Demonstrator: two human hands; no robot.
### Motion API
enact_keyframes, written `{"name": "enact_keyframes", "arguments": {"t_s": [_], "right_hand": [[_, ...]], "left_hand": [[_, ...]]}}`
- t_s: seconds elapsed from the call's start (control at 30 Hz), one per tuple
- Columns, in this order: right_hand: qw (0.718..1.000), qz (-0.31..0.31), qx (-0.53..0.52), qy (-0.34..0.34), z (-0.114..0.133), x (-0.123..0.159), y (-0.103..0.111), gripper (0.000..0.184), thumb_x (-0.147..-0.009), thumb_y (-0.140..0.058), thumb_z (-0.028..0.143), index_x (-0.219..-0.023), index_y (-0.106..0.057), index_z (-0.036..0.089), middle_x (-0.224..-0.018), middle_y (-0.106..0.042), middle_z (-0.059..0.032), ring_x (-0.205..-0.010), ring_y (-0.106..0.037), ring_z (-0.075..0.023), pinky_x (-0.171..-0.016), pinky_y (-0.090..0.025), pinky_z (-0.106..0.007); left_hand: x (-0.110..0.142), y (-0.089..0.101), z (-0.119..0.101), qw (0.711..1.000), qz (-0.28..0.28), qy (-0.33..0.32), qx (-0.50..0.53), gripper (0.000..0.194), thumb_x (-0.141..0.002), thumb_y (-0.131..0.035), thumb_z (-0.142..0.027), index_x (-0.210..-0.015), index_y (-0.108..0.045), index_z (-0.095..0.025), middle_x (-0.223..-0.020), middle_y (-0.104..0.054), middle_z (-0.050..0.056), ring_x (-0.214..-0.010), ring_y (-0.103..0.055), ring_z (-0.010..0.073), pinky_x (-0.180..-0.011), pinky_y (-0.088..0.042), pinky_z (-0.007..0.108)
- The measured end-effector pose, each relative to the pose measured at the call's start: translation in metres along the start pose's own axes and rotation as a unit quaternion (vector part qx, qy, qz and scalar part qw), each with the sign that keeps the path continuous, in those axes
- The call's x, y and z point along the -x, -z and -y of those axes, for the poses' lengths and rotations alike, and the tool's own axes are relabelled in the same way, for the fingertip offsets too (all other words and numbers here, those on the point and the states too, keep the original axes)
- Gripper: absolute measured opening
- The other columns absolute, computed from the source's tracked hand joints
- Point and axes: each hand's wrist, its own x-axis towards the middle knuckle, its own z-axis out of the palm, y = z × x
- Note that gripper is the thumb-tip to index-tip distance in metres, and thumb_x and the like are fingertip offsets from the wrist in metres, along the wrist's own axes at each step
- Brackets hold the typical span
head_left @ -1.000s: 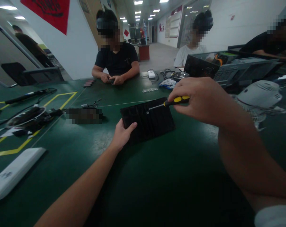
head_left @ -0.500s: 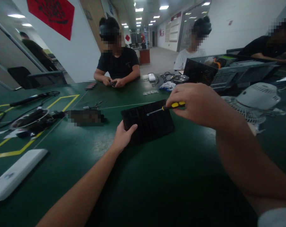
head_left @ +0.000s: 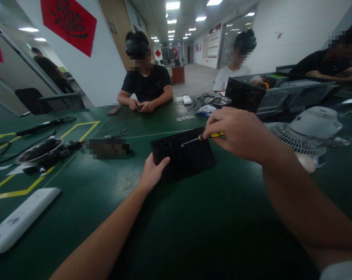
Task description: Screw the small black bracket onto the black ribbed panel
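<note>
Black panel, centre of frame; left hand, fingers pinching its edge; right hand, fingers around a screwdriver whose tip has stayed put; work there seems unfinished.

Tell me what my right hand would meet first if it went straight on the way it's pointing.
Most likely the black panel: the screwdriver in your right hand points down at it, though whether the tip touches is hard to tell.
</note>
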Motion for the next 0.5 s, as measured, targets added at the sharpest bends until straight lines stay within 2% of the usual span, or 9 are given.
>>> {"name": "enact_keyframes", "arguments": {"t_s": [0.27, 0.5], "right_hand": [[1.000, 0.008, -0.004, 0.000, 0.0005, -0.0023, -0.0055, 0.027, -0.092, -0.062, 0.010, -0.095, -0.084, 0.025, -0.108, -0.076, -0.0069, -0.103, -0.066, -0.0276, -0.078, -0.044, -0.039], [1.000, -0.012, -0.012, 0.008, -0.0024, -0.0021, -0.0079, 0.026, -0.089, -0.064, 0.009, -0.094, -0.084, 0.025, -0.105, -0.076, -0.0067, -0.102, -0.066, -0.0267, -0.080, -0.044, -0.038]], "left_hand": [[0.0012, 0.0005, -0.0016, 1.000, 0.005, 0.007, 0.012, 0.047, -0.080, -0.084, -0.039, -0.119, -0.068, -0.019, -0.122, -0.078, 0.012, -0.118, -0.073, 0.0337, -0.106, -0.058, 0.055], [-0.0001, -0.0002, 0.0007, 1.000, -0.006, 0.013, 0.012, 0.048, -0.077, -0.086, -0.039, -0.117, -0.069, -0.019, -0.120, -0.078, 0.011, -0.119, -0.073, 0.0347, -0.109, -0.056, 0.056]]}}
